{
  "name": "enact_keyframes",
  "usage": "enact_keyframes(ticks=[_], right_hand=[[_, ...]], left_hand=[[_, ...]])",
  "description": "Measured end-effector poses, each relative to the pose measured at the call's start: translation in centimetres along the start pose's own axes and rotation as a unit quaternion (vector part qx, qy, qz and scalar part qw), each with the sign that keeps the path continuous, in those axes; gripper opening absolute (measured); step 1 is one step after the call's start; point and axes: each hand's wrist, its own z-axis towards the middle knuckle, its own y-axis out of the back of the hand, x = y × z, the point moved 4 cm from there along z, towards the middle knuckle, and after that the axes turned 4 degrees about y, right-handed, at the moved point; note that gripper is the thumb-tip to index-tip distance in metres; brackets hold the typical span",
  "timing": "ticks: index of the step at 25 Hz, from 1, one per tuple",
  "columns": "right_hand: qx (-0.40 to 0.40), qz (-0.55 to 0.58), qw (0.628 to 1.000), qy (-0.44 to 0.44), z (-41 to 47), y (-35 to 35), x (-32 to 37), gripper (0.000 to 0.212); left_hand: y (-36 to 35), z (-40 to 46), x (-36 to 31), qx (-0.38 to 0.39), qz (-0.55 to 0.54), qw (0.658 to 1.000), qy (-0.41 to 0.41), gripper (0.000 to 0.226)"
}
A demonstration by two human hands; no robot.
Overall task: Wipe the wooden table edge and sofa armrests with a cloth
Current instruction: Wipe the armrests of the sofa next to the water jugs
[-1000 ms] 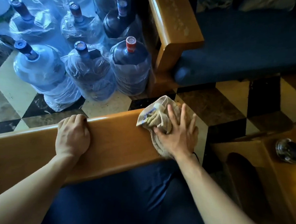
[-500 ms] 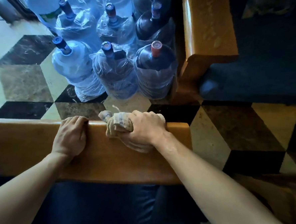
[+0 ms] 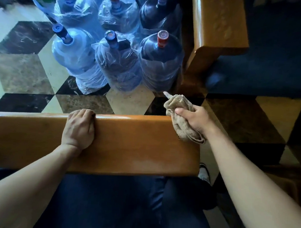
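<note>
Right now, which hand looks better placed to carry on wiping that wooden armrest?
The right hand. It grips the cloth at the far corner of the near armrest, with the cloth draped onto the wood. The left hand holds no cloth; it rests on the armrest, fingers curled over the far edge.

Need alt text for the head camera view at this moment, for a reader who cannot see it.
A person's right hand grips a bunched tan cloth at the far right corner of a wooden armrest, while the left hand rests on the armrest, fingers curled over its far edge. Beyond stand large water bottles on a checkered floor beside another wooden armrest.
</note>
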Motion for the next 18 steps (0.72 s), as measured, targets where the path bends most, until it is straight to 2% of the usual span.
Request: enact_keyframes(ticks=[2, 3, 4, 6, 8, 12, 13, 15, 16, 18], right_hand=[[-0.025, 0.007, 1.000, -0.014, -0.1, -0.4, 0.1, 0.017], [-0.065, -0.006, 0.998, 0.005, -1.0, -0.5, 0.1, 0.017], [-0.108, -0.005, 0.994, 0.022, -2.7, -0.6, -0.3, 0.022], [-0.180, 0.018, 0.983, 0.021, -7.8, -1.2, -1.7, 0.048], [-0.225, 0.030, 0.973, -0.038, -12.8, -2.6, -4.7, 0.069], [-0.311, 0.072, 0.945, -0.077, -19.8, -7.1, -8.4, 0.074], [-0.332, 0.028, 0.939, -0.084, -20.5, -7.7, -8.2, 0.075], [-0.347, -0.159, 0.924, -0.026, -19.5, -7.9, -6.4, 0.072], [-0.320, -0.252, 0.913, 0.016, -18.5, -8.1, -5.0, 0.070], [-0.215, -0.377, 0.896, 0.097, -16.0, -9.4, -2.3, 0.072]], left_hand=[[-0.4, -0.1, 0.2, -0.006, -0.020, 1.000, -0.004, 0.026], [-0.3, 0.1, 0.1, -0.004, -0.029, 1.000, 0.002, 0.026], [-0.2, 0.1, 0.1, -0.002, -0.030, 1.000, 0.005, 0.025], [0.0, -0.3, 0.3, -0.005, -0.025, 1.000, 0.004, 0.023], [0.0, 0.0, 0.3, -0.007, -0.028, 1.000, -0.012, 0.022], [-0.8, 0.2, 0.5, -0.002, -0.003, 1.000, 0.008, 0.017], [-0.7, 0.0, 0.1, -0.008, -0.003, 1.000, 0.006, 0.016], [-0.5, -0.1, -0.6, -0.011, -0.014, 1.000, -0.002, 0.015], [-0.2, 0.1, -1.0, -0.006, -0.018, 1.000, -0.005, 0.012], [-0.2, 0.4, -1.0, 0.000, -0.029, 1.000, 0.003, 0.007]])
